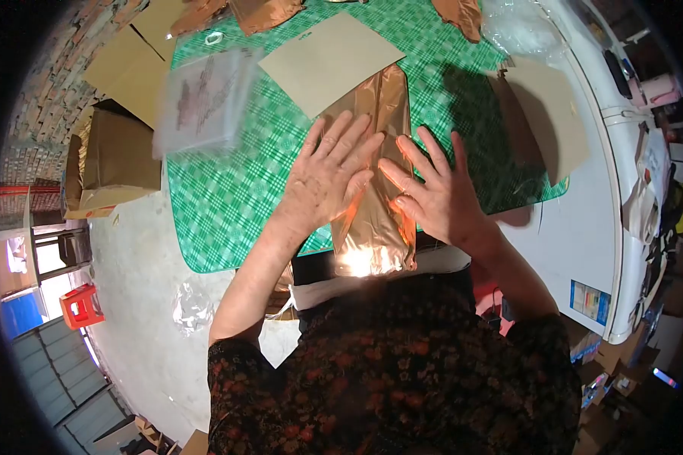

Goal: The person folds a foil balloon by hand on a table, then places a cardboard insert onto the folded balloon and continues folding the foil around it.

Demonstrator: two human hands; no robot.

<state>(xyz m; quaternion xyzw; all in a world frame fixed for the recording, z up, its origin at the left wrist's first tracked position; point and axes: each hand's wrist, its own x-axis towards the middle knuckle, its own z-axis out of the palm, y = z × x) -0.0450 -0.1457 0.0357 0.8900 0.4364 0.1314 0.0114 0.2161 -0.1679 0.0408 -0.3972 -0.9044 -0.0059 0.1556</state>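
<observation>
There's a cardboard box (121,159) on your left, contents hidden; and here's your copper foil (376,220) on the green table (220,212), long axis running from the beige card's (330,61) edge toward your body, near end past the rim. Your left hand (326,174) and right hand (439,189) flank it, fingers spread apart. Reddish print on the clear sleeves (205,98) blurs unreadably.

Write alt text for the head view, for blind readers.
A person's bare left hand and right hand spread over a shiny copper-coloured foil strip at the near edge of a green checked tablecloth. A beige rectangular card meets the strip's far end.
</observation>
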